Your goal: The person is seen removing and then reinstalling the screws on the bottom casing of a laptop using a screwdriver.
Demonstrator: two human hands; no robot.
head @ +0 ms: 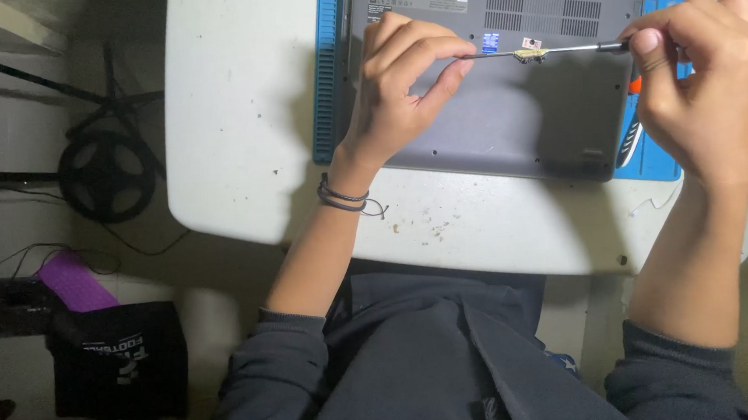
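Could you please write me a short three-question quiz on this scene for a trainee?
1. True or false: the grey laptop lies with its underside up on the blue mat.
2. Which hand pinches the tip end of the screwdriver? A) the left hand B) the right hand C) neither
3. Fill in: the dark bands sit on the ____ wrist.

Key:
1. True; the vent slots and stickers face the camera.
2. A; the right hand grips the handle end, so the tool spans between both hands above the laptop.
3. left
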